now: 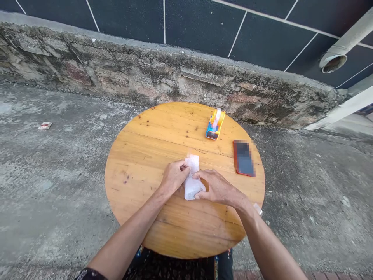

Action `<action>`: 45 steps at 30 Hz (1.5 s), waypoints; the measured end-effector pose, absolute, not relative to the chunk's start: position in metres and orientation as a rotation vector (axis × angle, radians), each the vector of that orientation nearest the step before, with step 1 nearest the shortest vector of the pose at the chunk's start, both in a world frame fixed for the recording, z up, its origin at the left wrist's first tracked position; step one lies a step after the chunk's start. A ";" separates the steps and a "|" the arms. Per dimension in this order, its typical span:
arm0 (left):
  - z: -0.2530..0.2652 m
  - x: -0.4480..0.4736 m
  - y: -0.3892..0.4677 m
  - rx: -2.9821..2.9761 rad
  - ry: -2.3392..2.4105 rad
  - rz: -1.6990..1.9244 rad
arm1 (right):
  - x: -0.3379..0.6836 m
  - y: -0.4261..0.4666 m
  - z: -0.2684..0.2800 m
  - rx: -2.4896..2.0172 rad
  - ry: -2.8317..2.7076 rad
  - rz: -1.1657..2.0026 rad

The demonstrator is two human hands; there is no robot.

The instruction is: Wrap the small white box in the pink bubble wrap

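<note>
A strip of whitish, translucent bubble wrap [192, 165] lies near the middle of the round table, its lower part bulging and folded over. Whether anything is inside it cannot be seen. My left hand [176, 175] is closed at the strip's left edge, pinching it between thumb and fingers. From the right, my right hand [214, 186] curves around the thicker lower end, fingertips on its upper side and thumb at its bottom right corner. Beyond the hands stands a yellow and blue tape dispenser [215, 124] with a roll of clear tape.
The round wooden table [136, 155] carries a phone in a red case [244, 158] at the right. A small whitish object [258, 209] shows at the right rim beside my forearm. A stone wall base [145, 77] runs behind, and a crumpled packet [45, 125] lies on the concrete.
</note>
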State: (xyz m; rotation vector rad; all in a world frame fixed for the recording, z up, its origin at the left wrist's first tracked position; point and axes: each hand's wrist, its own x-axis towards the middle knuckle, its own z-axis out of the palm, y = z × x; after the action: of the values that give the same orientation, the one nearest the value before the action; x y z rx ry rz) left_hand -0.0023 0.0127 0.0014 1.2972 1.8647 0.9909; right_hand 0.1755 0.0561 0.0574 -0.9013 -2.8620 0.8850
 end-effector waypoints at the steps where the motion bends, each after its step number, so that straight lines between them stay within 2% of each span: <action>1: 0.001 -0.002 0.013 1.305 1.879 0.967 | 0.176 0.056 0.056 -0.890 -2.861 0.884; 11: 0.011 -0.011 0.018 1.433 1.963 0.683 | 0.175 0.065 0.052 -0.755 -2.825 0.892; 19: 0.014 -0.015 0.022 1.465 1.950 0.650 | 0.169 0.080 0.054 -0.750 -2.856 1.059; 24: 0.013 -0.018 0.012 1.452 1.925 0.753 | 0.166 0.088 0.056 -0.770 -2.860 1.175; 29: 0.017 -0.022 -0.022 1.565 1.653 1.132 | 0.165 0.092 0.057 -0.773 -2.782 1.376; 35: 0.019 -0.014 -0.045 1.912 1.498 1.176 | 0.167 0.097 0.054 -0.701 -2.702 1.546; 45: 0.010 -0.008 -0.037 2.220 1.493 1.059 | 0.171 0.078 0.058 -0.796 -2.727 1.197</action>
State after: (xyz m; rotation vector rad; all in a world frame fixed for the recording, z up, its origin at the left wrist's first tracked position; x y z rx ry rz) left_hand -0.0076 -0.0370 0.0105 2.2203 1.4935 1.0594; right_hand 0.1706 0.0782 0.0578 -0.7962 -2.7268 1.1972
